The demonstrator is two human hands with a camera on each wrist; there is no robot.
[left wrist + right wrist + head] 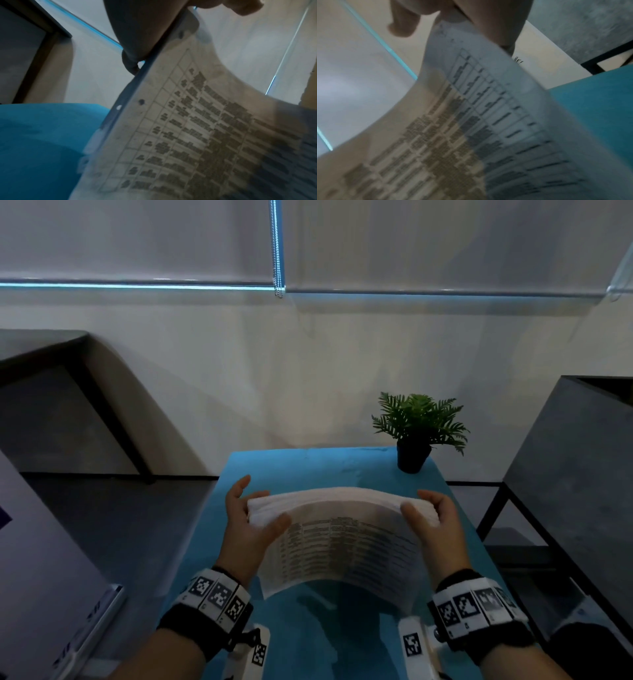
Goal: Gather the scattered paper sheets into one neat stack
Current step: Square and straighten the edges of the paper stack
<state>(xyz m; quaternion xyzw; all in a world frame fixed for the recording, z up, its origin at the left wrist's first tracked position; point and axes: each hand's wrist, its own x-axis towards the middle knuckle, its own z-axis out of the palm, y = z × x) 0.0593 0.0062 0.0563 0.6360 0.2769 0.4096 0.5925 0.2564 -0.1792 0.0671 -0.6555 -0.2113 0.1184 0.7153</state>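
Note:
A thick stack of paper sheets [342,539] printed with tables stands on edge above the blue table [308,638], bowed upward between both hands. My left hand [253,515] grips its left end, thumb on the near face and fingers behind. My right hand [431,518] grips the right end the same way. The left wrist view shows the printed sheets [197,135] close up, with punched holes along the edge under my thumb [145,33]. In the right wrist view the stack [471,128] curves away below my fingers [496,24].
A small potted fern [418,426] stands at the table's far right corner. A dark shelf unit [575,474] is on the right, a dark desk [68,392] on the left, and a white wall with blinds [308,244] behind.

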